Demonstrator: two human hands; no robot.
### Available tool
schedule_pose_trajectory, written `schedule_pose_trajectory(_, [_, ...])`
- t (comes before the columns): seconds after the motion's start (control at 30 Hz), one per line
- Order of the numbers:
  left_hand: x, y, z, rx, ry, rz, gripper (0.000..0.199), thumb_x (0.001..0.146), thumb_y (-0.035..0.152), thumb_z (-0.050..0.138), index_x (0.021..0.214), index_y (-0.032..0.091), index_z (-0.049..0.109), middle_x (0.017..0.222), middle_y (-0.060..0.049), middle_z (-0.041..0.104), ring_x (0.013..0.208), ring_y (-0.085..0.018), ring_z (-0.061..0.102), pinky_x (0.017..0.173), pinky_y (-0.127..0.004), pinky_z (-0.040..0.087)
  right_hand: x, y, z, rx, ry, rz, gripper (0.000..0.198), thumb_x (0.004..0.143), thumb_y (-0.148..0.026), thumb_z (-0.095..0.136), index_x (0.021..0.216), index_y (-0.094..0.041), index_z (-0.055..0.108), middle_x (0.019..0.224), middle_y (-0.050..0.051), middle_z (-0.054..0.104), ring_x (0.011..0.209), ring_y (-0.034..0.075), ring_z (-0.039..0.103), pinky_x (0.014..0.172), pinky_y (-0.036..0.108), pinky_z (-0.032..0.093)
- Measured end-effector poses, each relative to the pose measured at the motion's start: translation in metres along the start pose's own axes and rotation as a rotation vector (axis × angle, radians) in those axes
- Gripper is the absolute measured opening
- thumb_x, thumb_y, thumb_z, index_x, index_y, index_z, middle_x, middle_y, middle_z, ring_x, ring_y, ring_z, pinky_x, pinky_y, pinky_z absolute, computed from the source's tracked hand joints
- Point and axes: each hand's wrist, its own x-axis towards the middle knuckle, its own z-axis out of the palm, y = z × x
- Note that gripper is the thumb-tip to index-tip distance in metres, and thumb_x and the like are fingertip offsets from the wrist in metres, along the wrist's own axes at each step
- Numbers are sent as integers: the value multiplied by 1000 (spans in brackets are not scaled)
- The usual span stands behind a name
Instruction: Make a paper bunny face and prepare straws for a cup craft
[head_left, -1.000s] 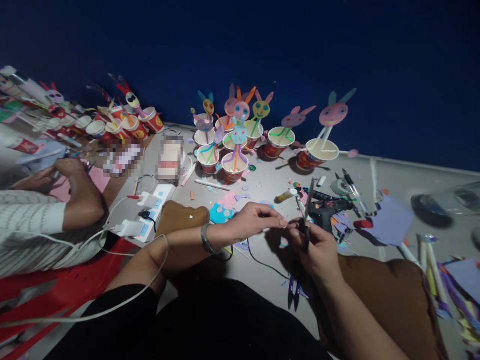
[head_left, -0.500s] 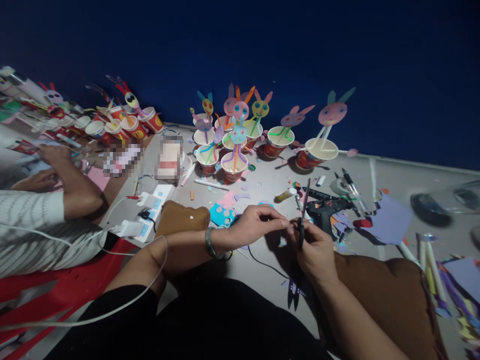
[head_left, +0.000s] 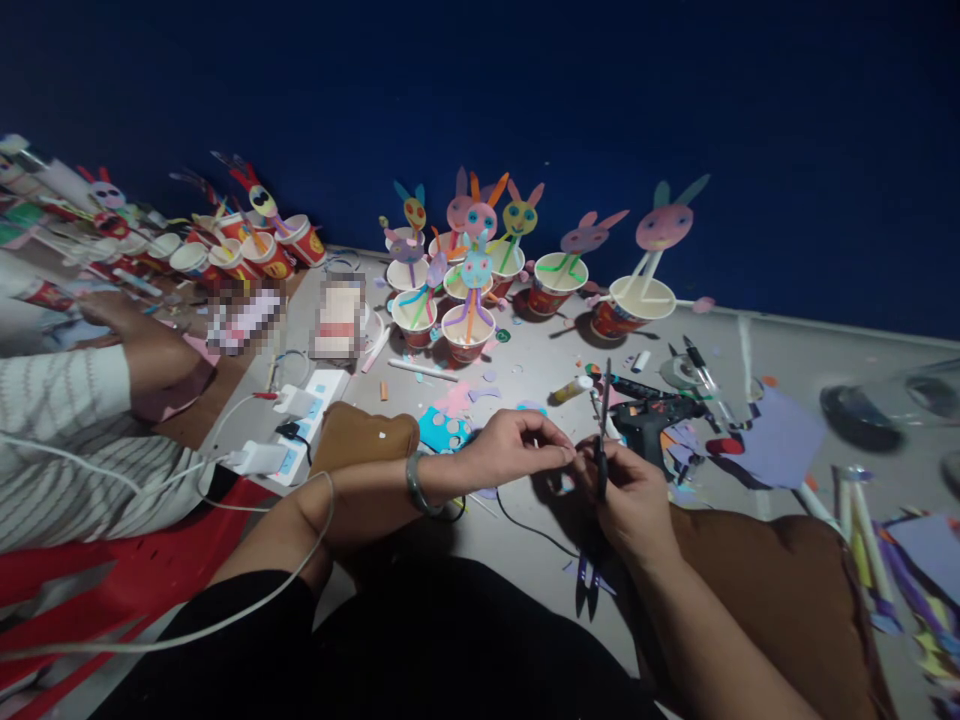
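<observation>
Fingers of a person's left hand [head_left: 510, 450] pinch together just beside the right hand [head_left: 637, 500], over a pale grey tabletop [head_left: 541, 365]; whether they grip anything is too small to tell. A brown padded cushion [head_left: 765, 590] lies near right, beside the right forearm. Long-eared paper figures [head_left: 664, 228] stand in red-and-white paper cups [head_left: 553, 300] on the far side. Beyond the right hand lies a black glue gun [head_left: 643, 428]. Clamped in that hand's fingers, black-handled metal scissors [head_left: 602, 455] point toward the far side.
</observation>
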Motion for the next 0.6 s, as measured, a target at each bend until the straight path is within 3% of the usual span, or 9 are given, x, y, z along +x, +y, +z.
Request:
schedule_pose_trajectory(0.37, [0, 4, 0, 99, 21, 7, 19, 79, 29, 73, 85, 12, 72, 80, -4, 68, 72, -9, 59, 70, -24, 47, 1, -3, 1, -42, -19, -27, 33, 72, -46, 84, 63, -23, 62, 68, 1, 59, 65, 16, 53, 60, 30, 48])
schedule_pose_trajectory(0.6, [1, 9, -1, -46, 59, 10, 23, 77, 32, 77, 82, 11, 71, 76, -1, 67, 69, -7, 56, 68, -23, 44, -1, -8, -2, -71, -8, -26, 28, 74, -41, 83, 71, -24, 61, 75, 2, 58, 68, 17, 54, 60, 30, 47])
